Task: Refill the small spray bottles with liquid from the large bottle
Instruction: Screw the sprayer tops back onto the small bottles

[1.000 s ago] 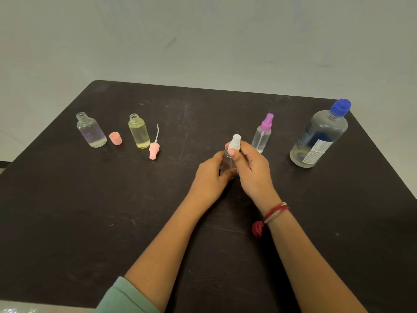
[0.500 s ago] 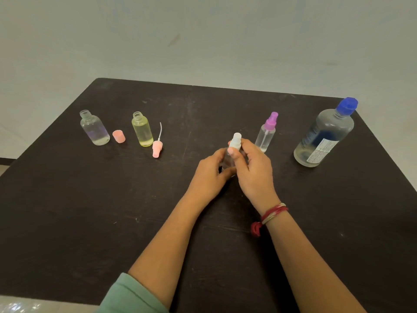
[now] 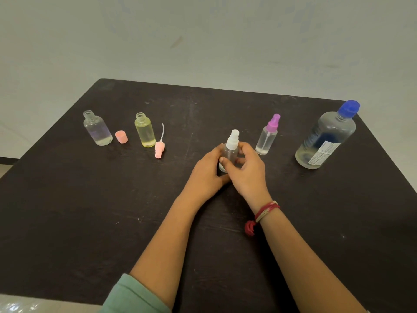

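A person seated at a dark worktop holds a small white-capped spray bottle upright at the centre, its base on or just above the surface. The left hand wraps its curled fingers round the bottle's left side. The right hand grips it from the right, with the thumb laid across the clear body below the white sprayer. Just beside the right hand, on its far right, stands a purple-capped spray bottle with a little clear liquid at the bottom. Further right, near the worktop's edge, is the large bottle, its blue cap on and holding clear liquid in its lower part. At the far left stand two open-necked small bottles, a clear bottle and a yellow bottle, with a pink cap on the worktop between them. A pink spray head with its thin dip tube stands just to the right of the yellow bottle. A red thread bracelet circles the right wrist, and a green sleeve covers the left upper arm at the near edge. A pale wall rises beyond the worktop.
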Tool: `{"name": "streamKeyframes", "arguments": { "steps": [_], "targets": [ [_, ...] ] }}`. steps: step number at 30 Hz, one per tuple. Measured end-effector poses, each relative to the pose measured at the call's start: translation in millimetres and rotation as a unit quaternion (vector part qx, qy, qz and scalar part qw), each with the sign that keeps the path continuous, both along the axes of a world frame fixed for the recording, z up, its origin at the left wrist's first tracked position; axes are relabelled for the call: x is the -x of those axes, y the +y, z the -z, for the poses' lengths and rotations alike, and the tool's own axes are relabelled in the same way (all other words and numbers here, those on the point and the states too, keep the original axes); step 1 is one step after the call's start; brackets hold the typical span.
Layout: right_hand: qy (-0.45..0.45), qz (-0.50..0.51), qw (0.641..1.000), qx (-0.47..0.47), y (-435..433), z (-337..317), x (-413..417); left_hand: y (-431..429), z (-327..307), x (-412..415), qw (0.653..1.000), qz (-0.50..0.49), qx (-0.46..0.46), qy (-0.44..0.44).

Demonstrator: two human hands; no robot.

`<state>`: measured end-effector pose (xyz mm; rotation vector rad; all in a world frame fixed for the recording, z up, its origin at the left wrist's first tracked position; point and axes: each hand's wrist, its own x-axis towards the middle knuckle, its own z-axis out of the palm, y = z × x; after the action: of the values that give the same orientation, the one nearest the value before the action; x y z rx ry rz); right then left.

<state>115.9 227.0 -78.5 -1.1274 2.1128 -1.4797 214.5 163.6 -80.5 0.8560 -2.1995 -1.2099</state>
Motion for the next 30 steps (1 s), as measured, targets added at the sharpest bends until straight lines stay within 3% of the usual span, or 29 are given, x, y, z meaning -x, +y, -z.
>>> {"name": "streamKeyframes", "arguments": {
  "steps": [11,18,23,26,30],
  "targets": [
    [0.04,0.023,0.999,-0.011,-47.3,14.3,10.2,-11.3,6.3,-5.7,0.994,-0.108,-0.031,0.008],
    [0.096,0.039,0.994,-0.03,-66.8,15.7,18.9,-13.1,7.6,-6.6,0.994,-0.097,-0.029,0.031],
    [0.048,0.056,0.997,-0.009,-57.7,13.2,12.3,-10.8,4.8,-9.7,0.991,-0.113,0.011,0.075],
    [0.052,0.083,0.993,0.063,-36.5,9.9,-6.9,-8.1,-6.5,-15.8,0.963,-0.168,0.131,0.165],
    [0.082,-0.021,0.992,0.093,-9.7,9.5,-41.8,-22.2,-20.2,-37.2,0.886,-0.309,0.226,0.262]
  ]
}}
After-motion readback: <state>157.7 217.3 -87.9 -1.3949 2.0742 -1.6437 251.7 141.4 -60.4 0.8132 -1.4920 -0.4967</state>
